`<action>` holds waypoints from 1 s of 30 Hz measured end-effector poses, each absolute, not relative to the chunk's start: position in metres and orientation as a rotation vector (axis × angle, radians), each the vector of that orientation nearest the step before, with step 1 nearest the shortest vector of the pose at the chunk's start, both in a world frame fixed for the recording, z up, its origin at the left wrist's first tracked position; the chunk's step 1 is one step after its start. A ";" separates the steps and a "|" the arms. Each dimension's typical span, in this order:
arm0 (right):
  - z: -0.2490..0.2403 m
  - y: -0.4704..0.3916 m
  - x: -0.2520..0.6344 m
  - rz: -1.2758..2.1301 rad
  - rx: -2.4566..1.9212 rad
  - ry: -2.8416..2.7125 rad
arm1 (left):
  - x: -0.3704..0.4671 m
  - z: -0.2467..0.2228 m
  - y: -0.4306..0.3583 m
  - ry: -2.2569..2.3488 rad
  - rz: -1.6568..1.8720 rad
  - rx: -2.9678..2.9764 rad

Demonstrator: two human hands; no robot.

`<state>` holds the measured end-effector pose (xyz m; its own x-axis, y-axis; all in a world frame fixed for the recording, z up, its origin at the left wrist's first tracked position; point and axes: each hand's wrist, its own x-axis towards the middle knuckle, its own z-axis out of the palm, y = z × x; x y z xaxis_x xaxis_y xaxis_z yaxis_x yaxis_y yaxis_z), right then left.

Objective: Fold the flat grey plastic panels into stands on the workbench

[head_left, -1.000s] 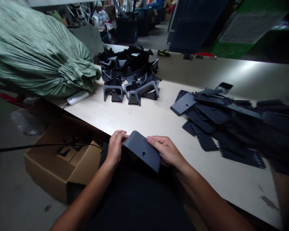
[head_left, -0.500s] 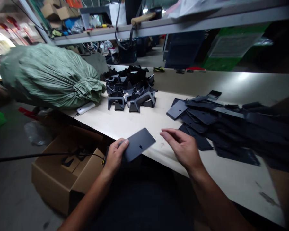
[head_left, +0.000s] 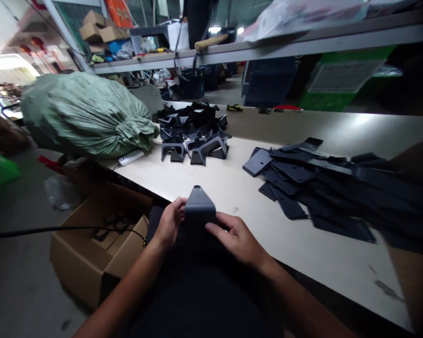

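A dark grey bent part (head_left: 199,203) with a small hole near its tip is held upright between both hands at the table's front edge. My left hand (head_left: 171,223) grips its left side, fingertips partly behind it. On its right side my right hand (head_left: 238,237) pinches it with thumb and fingers. Flat dark plates (head_left: 291,176) lie in a loose, overlapping pile to the right on the pale table (head_left: 239,188). Several bent black brackets (head_left: 193,136) are heaped beyond the hands.
A big green sack (head_left: 88,115) rests at the back left, a white phone (head_left: 131,158) beside it. Below left stands an open cardboard box (head_left: 88,249) with dark parts inside, a black cable (head_left: 63,229) crossing it. A shelf (head_left: 148,61) spans the back.
The part has turned from lying slanted to upright, its bent, tapered end now showing. My right hand has moved left and taken hold of it. The view has shifted slightly.
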<state>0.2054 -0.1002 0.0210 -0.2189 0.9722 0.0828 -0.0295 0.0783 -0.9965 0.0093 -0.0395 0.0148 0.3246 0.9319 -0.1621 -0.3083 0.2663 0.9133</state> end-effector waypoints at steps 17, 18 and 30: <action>0.008 -0.094 0.170 1.185 -0.906 -1.320 | 0.036 0.042 -0.036 0.730 1.145 0.812; 0.009 -0.092 0.173 1.218 -0.931 -1.321 | 0.036 0.042 -0.034 0.734 1.153 0.788; 0.001 -0.055 0.194 1.219 -1.233 -1.469 | 0.007 0.011 -0.009 0.926 1.105 0.258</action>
<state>0.1941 -0.0554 0.0012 -0.1607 0.9869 0.0148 0.1673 0.0420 -0.9850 0.0073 -0.0094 0.0112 0.1343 0.8496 -0.5101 -0.6508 0.4638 0.6012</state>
